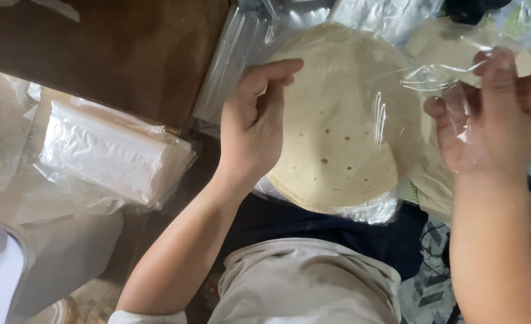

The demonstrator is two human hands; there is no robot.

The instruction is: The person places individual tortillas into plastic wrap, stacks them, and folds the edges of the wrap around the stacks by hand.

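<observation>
A stack of pale round flatbreads (337,126) with brown spots lies in front of me, inside a clear plastic bag (391,90). My left hand (253,123) grips the left edge of the stack and the bag. My right hand (493,114) is at the bag's right side, under or inside the clear film, with fingers spread and the plastic draped over them. A second pile of flatbreads (439,45) shows behind and to the right, partly hidden by my right hand.
A wrapped stack of clear plastic bags (109,153) lies to the left on a glass-topped surface. A brown surface (127,48) is behind it. More shiny plastic sheets (235,54) sit at the top middle. My grey-clothed lap (301,282) is below.
</observation>
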